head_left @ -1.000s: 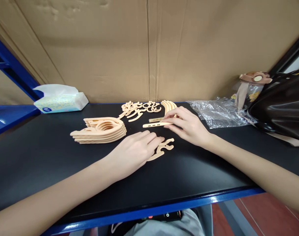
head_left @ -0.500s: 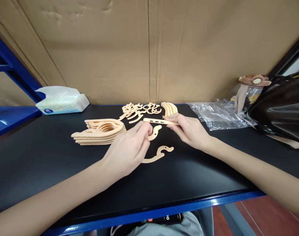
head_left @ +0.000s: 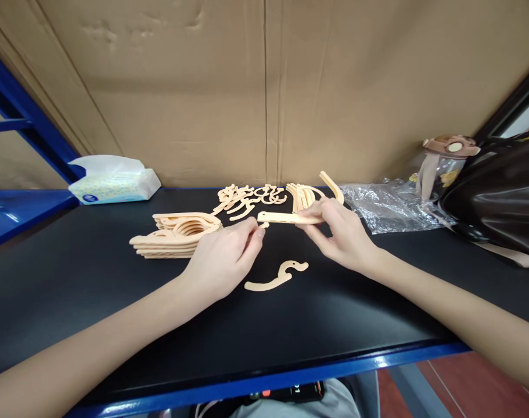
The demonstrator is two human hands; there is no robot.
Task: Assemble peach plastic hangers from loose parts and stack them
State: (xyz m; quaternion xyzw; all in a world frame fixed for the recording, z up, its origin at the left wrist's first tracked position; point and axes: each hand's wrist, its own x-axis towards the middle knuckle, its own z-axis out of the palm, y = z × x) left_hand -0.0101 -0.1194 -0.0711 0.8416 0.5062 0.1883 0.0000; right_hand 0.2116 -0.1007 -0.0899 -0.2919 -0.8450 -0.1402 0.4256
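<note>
My right hand pinches a beige slotted hanger piece, long and narrow. A bent beige bar rises behind that hand; whether it belongs to the held piece I cannot tell. My left hand is closed on a small beige hanger hook, mostly hidden by the fingers. The hook's visible tip lies just under the slotted piece's left end. On the table below, a curved beige hanger part lies with a hook-shaped part at its right end.
A stack of beige hangers lies left of my left hand. Behind are loose curved parts and a row of upright-looking pieces. A tissue pack, plastic bag, bottle and dark bag edge the black table.
The slotted piece in my right hand has turned, showing more of its broad face. My left hand has shifted slightly left, and less of its hook shows.
</note>
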